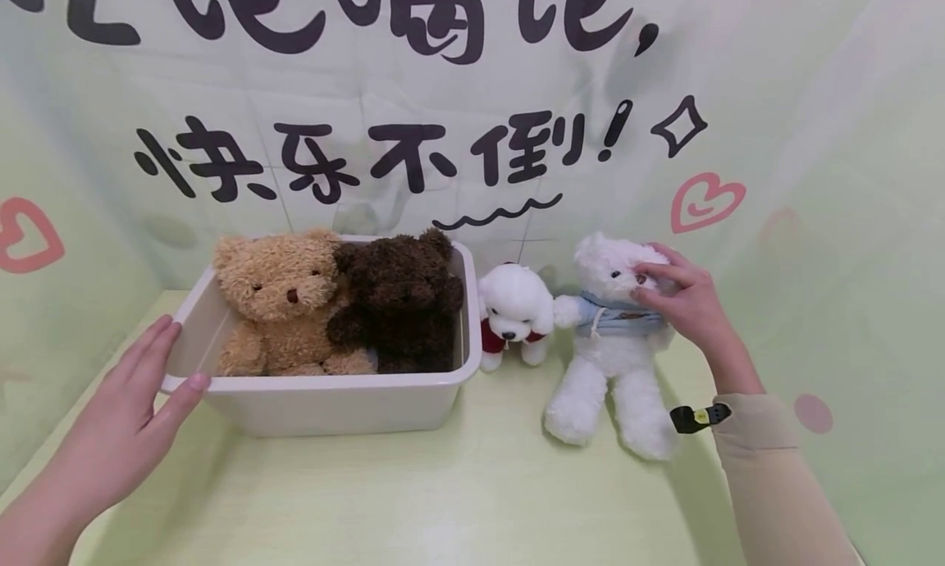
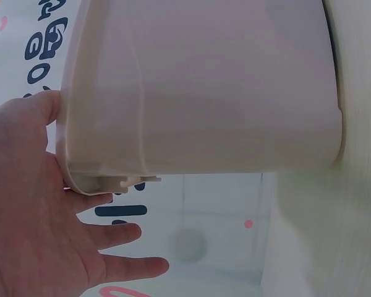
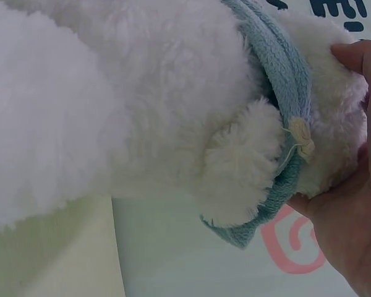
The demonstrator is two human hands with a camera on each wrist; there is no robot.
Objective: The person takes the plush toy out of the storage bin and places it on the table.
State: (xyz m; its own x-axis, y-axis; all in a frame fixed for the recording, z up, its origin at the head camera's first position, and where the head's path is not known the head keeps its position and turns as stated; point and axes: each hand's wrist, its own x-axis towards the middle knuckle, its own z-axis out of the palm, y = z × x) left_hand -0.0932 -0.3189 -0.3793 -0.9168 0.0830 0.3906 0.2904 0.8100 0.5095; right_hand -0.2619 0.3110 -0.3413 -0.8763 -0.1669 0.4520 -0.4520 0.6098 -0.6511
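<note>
Gripping the fluffy white teddy bear (image 1: 616, 353), the right hand (image 1: 688, 299) has its upright body toward seven o'clock; spread left hand (image 1: 121, 422) touches rectangular white plastic tub (image 1: 340, 406).

backdrop (image 1: 849, 246): pale green-white | lettering (image 1: 408, 131): black, two rows | hearts (image 1: 707, 203): pink, outlined | table (image 1: 413, 496): pale yellow-green

Head cam's decently bright, soft glare low on the pale yellow-green flat tabletop (image 1: 472, 500), faint shadows either side. Wrist cams look dimmer; the fluffy white plush bear (image 3: 167, 105) goes soft up close.
</note>
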